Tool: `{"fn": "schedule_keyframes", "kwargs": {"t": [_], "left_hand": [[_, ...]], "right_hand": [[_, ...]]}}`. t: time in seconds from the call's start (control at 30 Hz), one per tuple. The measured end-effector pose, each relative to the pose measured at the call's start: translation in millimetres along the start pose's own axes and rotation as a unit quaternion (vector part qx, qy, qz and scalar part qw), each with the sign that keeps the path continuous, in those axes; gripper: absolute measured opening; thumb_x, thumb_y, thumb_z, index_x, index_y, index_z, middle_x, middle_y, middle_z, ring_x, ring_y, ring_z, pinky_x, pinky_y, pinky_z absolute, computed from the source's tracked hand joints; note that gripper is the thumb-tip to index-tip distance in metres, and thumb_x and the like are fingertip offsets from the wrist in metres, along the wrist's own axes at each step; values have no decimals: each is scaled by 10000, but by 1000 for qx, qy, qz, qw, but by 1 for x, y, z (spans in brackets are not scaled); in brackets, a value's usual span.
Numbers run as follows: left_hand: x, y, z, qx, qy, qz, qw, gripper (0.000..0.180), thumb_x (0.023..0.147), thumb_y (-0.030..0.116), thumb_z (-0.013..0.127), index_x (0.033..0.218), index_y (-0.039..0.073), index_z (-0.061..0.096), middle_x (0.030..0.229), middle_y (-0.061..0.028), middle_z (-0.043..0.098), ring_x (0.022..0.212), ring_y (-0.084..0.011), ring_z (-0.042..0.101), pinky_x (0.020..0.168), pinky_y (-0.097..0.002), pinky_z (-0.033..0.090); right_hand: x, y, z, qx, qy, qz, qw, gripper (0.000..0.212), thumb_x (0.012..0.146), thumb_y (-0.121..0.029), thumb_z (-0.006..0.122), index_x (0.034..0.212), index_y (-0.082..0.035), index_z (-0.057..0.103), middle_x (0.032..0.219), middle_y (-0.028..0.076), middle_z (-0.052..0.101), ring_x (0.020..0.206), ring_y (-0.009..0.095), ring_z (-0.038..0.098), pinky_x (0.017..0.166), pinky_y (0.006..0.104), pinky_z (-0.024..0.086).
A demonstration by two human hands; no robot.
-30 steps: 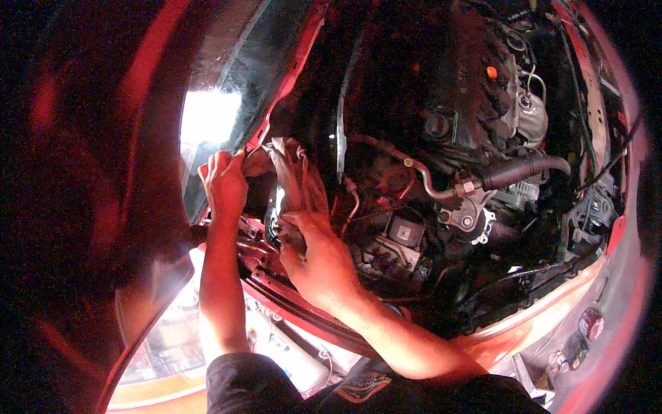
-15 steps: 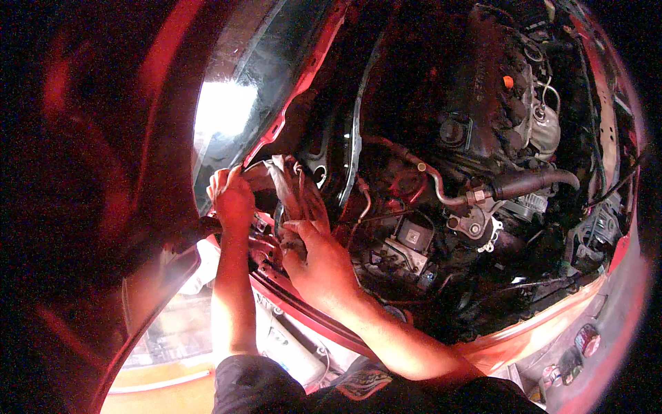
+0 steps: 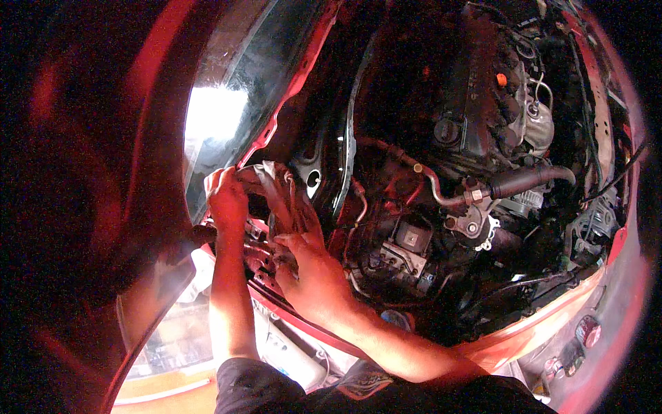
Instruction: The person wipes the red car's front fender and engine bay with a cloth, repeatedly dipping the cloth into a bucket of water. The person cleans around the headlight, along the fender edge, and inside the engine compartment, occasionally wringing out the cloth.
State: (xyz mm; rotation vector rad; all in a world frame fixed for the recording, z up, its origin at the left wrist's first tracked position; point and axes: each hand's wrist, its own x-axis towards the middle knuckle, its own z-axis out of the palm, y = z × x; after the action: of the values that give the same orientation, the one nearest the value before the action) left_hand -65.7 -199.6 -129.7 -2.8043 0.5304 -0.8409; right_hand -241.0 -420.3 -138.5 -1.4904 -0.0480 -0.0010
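A crumpled, dirty grey rag (image 3: pixel 284 196) spans the gap between my hands at the left side of a red car's engine bay. My left hand (image 3: pixel 226 190) is closed by the windshield's lower corner, with one end of the rag running into its fingers. Lower and to the right, my right hand (image 3: pixel 303 265) grips the rag's other end, thumb toward me; its remaining fingers are partly hidden. Beneath the hands lies the red fender edge (image 3: pixel 265 298), with dark metal parts between the wrists.
The windshield (image 3: pixel 238 90) reflects a bright lamp. Right of my hands are a metal pipe (image 3: pixel 434 181), a black hose (image 3: pixel 531 183), a boxy module (image 3: pixel 412 238) and the dark engine cover (image 3: pixel 476 103). The raised red hood (image 3: pixel 155 62) looms at the left.
The view has shifted slightly, the engine bay sliding a little left. Both hands keep hold of the rag, and its folds have changed slightly.
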Motion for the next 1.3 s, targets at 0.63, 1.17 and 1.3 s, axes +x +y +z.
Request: {"fn": "schedule_keyframes", "kwargs": {"t": [0.63,1.17,1.3], "left_hand": [[37,22,17,23,13,97,995,134,901,70,594,1030,47,620,946,-140,608,907,-355,593,802,-457,508],[48,28,13,21,21,137,990,107,835,77,634,936,69,601,913,-111,630,867,-320,620,770,-436,538],[75,40,22,-7,-13,185,983,147,844,74,611,991,68,612,941,-126,640,914,-331,634,811,-435,538]], "right_hand": [[2,3,0,43,17,4,999,405,854,-70,620,1253,-49,555,1163,243,599,1056,434,632,878,491,528],[-4,4,0,62,39,-6,997,424,835,-44,635,1250,-23,548,1141,234,600,1051,431,627,877,469,530],[1,1,0,42,40,-11,998,435,832,-45,636,1257,-24,547,1163,238,596,1049,436,629,874,476,528]]}}
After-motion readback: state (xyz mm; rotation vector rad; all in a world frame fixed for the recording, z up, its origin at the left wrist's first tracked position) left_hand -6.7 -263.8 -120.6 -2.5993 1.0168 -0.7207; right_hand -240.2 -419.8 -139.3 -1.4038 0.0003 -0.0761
